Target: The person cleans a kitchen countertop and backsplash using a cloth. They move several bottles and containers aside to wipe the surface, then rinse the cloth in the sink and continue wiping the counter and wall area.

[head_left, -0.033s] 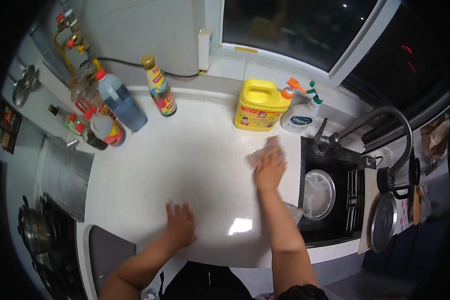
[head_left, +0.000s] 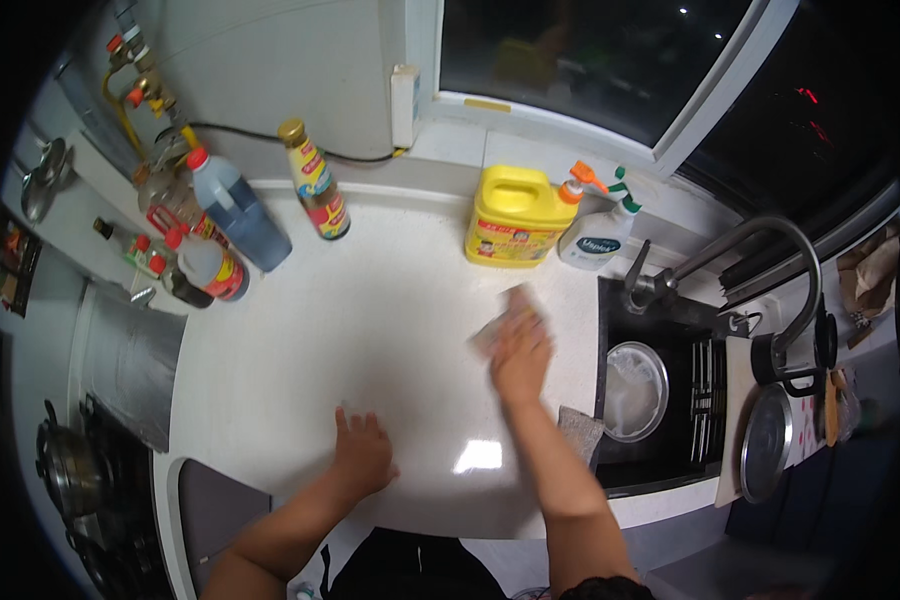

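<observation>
My right hand (head_left: 521,362) presses a pinkish patterned cloth (head_left: 518,300) onto the white countertop (head_left: 270,350), fingers over it and slightly blurred. The cloth's upper and left edges stick out past the fingers. Near the counter's front edge, my left hand (head_left: 362,452) rests on the surface with its fingers apart and nothing in it. Beyond the cloth stand a yellow jug (head_left: 513,222) with an orange cap and a white spray bottle (head_left: 596,236) with a green head.
At the right is a black sink (head_left: 660,470) holding a metal bowl (head_left: 634,392), under a curved faucet (head_left: 816,270). A grey cloth (head_left: 579,433) lies by its edge. Sauce bottles (head_left: 235,205) crowd the back left, with another bottle (head_left: 316,185) nearby. A pot (head_left: 68,462) sits far left.
My right hand has slid the cloth a little to the left and nearer to me. The left hand has hardly moved. The whole view has shifted slightly.
</observation>
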Demonstrator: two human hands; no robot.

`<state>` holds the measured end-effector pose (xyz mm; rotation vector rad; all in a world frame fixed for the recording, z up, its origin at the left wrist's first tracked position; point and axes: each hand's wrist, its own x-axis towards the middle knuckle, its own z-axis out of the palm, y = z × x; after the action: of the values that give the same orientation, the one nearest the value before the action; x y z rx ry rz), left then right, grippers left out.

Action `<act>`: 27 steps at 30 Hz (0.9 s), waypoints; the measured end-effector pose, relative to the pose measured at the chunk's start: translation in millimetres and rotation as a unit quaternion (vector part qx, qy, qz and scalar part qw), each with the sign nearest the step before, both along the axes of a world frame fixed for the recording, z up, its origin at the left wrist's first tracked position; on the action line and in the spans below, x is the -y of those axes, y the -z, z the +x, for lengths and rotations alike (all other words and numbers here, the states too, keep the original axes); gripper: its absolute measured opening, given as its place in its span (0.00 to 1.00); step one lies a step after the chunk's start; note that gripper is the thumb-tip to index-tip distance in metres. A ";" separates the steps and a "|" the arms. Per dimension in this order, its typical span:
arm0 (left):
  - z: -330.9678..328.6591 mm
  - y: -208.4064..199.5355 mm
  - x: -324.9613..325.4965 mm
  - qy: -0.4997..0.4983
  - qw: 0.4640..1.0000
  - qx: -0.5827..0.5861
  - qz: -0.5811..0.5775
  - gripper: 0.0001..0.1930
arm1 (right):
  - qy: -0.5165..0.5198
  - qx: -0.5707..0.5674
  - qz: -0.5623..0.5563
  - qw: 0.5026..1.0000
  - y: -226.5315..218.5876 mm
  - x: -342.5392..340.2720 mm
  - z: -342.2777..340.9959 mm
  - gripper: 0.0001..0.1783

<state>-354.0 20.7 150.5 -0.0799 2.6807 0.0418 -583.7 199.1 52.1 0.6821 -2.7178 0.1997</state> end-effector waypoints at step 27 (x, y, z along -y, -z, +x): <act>-236.9 -13.3 108.1 -0.246 0.695 -0.367 0.567 0.38 | -0.076 0.077 -0.115 0.987 -25.4 -22.9 40.5 0.21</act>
<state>-591.0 -87.4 163.8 -0.4467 2.6650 2.2505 -543.2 222.0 77.5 0.8351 -2.7264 0.6176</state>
